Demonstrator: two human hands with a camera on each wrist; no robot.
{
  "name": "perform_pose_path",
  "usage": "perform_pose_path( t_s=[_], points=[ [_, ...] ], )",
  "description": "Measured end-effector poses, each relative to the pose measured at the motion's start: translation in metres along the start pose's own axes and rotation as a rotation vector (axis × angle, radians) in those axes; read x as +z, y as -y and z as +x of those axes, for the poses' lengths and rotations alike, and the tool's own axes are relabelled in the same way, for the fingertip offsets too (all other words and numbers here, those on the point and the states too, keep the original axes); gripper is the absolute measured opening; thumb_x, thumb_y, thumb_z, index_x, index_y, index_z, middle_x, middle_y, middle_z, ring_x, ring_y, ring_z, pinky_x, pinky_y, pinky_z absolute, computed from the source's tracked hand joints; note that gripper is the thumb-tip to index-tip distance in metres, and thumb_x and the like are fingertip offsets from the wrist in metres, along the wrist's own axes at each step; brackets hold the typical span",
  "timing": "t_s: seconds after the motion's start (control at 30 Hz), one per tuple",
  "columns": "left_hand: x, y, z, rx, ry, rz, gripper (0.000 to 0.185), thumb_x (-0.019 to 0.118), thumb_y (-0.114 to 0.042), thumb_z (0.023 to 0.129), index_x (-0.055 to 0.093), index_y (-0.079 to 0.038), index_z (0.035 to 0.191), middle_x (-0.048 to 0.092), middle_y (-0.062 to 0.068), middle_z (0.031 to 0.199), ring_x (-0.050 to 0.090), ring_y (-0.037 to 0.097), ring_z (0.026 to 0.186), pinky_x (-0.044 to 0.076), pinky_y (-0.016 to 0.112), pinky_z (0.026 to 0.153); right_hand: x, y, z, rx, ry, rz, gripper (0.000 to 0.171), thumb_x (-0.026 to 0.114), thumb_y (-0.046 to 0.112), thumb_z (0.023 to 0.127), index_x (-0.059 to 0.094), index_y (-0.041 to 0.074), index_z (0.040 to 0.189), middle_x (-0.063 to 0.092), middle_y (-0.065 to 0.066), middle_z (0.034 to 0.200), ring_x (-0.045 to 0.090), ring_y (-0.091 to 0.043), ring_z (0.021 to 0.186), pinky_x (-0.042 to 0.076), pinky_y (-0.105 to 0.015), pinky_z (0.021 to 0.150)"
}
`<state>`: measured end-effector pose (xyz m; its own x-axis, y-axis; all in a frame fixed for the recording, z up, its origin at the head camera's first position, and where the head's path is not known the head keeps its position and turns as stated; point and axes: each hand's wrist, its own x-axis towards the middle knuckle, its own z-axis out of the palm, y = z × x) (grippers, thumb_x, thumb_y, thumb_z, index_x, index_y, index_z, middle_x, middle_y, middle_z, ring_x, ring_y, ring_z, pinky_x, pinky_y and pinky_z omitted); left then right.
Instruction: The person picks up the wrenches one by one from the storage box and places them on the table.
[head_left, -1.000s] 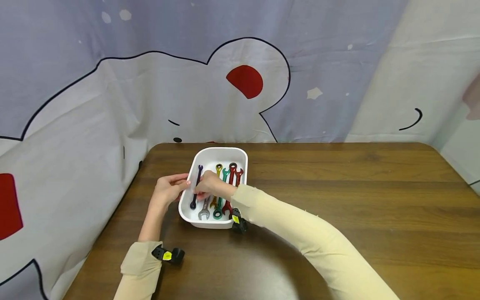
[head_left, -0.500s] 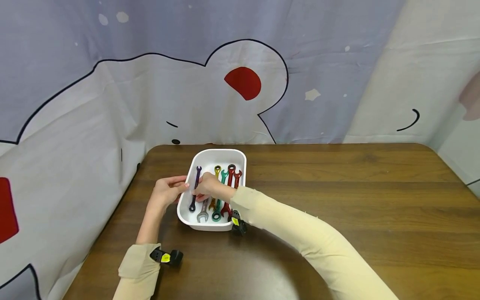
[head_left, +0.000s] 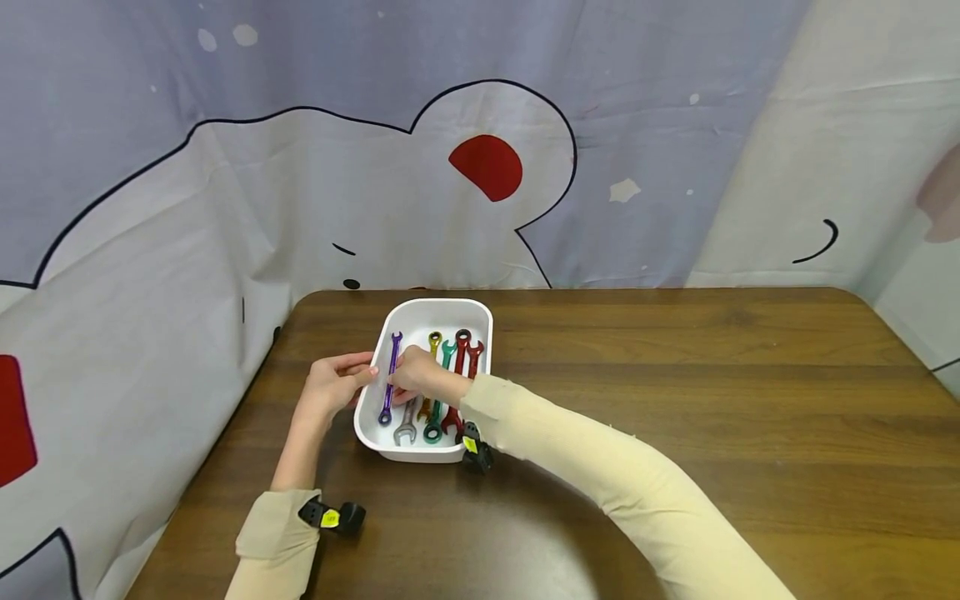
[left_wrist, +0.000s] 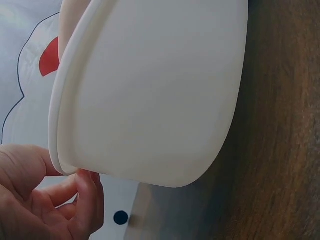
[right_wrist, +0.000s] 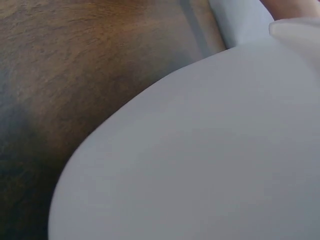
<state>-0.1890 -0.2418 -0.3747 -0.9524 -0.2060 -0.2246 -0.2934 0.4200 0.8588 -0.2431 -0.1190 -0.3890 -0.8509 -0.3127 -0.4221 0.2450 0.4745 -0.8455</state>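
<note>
Both hands work at the white rectangular plastic tray (head_left: 420, 312) near the far left corner of the brown wooden surface (head_left: 675, 375). The right hand (head_left: 417, 381) reaches into the tray from its near right side, fingers curled over the middle of the row of tools and touching the shaft of the slim purple metal wrench (head_left: 389, 379); whether it actually pinches that wrench cannot be told from the head view. The left hand (head_left: 333, 385) rests against the tray's left wall, fingers loosely bent with the tips at the rim, as the left wrist view also shows, where fingertips (left_wrist: 87, 200) sit just beneath the tray's outer lip (left_wrist: 65, 125).

Inside the tray the purple wrench lies lengthwise along the left wall. Just to its right sit a silver open-ended wrench (head_left: 406, 427), a yellow ring wrench (head_left: 434, 342), a green wrench (head_left: 437, 421) and two red wrenches (head_left: 463, 354), all roughly parallel and close together, the last against the right wall.

Cream sleeves (head_left: 600, 475) cover both forearms, each with a small black wrist camera (head_left: 333, 517). Behind the surface's far edge hangs a pale lilac cartoon-printed cloth (head_left: 300, 167).
</note>
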Motion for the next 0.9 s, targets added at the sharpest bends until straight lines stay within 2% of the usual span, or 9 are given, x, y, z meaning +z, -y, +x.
perform_pose_path(
  t_s=[0.23,0.37,0.47,0.57,0.7,0.8,0.9],
  points=[
    [0.0,0.001,0.001,0.009,0.0,-0.006,0.042,0.063,-0.014,0.092,0.057,0.001,0.131,0.063,0.022,0.123,0.057,0.002,0.077,0.05,0.023,0.062,0.002,0.0,0.002,0.002,0.002,0.003,0.008,0.059,-0.004,0.09,0.06,-0.009,0.096,0.053,-0.01,0.067,0.067,-0.026,0.065,0.057,-0.029,0.065],
    [0.0,0.002,0.001,-0.002,0.0,0.004,0.042,0.064,-0.015,0.092,0.057,0.0,0.131,0.063,0.021,0.124,0.057,0.003,0.078,0.049,0.023,0.062,0.002,0.0,0.0,0.002,0.014,0.014,0.006,0.057,-0.005,0.091,0.059,-0.009,0.095,0.054,-0.01,0.07,0.07,-0.032,0.076,0.057,-0.03,0.069],
    [0.0,0.002,-0.001,-0.002,0.001,0.004,0.043,0.064,-0.015,0.092,0.057,0.0,0.131,0.063,0.022,0.123,0.057,0.004,0.077,0.049,0.023,0.061,0.001,0.001,-0.004,-0.004,0.026,0.007,0.008,0.056,-0.004,0.092,0.058,-0.007,0.085,0.052,-0.01,0.069,0.07,-0.035,0.087,0.057,-0.031,0.072],
    [0.0,0.002,-0.001,0.003,0.005,-0.005,0.043,0.064,-0.014,0.092,0.056,0.001,0.131,0.064,0.021,0.122,0.056,0.002,0.075,0.049,0.023,0.06,0.0,0.001,-0.007,-0.011,0.034,0.012,0.017,0.056,-0.005,0.092,0.054,-0.003,0.075,0.05,-0.008,0.067,0.07,-0.036,0.089,0.057,-0.032,0.073],
    [0.0,0.003,-0.001,0.009,0.007,-0.01,0.043,0.064,-0.015,0.092,0.056,0.001,0.131,0.066,0.019,0.119,0.055,0.001,0.075,0.049,0.024,0.06,0.0,0.001,-0.007,-0.016,0.034,0.038,0.011,0.056,-0.007,0.09,0.055,-0.006,0.079,0.049,-0.008,0.067,0.07,-0.034,0.076,0.057,-0.032,0.072],
    [0.0,0.003,0.0,0.015,0.005,-0.008,0.043,0.065,-0.015,0.091,0.056,0.002,0.13,0.068,0.017,0.116,0.055,0.0,0.074,0.049,0.025,0.06,0.0,0.002,-0.008,-0.018,0.038,0.044,0.006,0.056,-0.007,0.09,0.055,-0.008,0.084,0.051,-0.009,0.069,0.065,-0.026,0.063,0.058,-0.032,0.072],
    [0.0,0.003,-0.001,0.021,0.002,-0.007,0.043,0.065,-0.015,0.091,0.057,0.002,0.13,0.068,0.016,0.115,0.055,-0.001,0.073,0.048,0.026,0.06,-0.002,0.003,-0.009,-0.021,0.043,0.036,0.007,0.056,-0.006,0.091,0.054,-0.007,0.083,0.051,-0.009,0.07,0.065,-0.026,0.064,0.057,-0.033,0.072]
  ],
)
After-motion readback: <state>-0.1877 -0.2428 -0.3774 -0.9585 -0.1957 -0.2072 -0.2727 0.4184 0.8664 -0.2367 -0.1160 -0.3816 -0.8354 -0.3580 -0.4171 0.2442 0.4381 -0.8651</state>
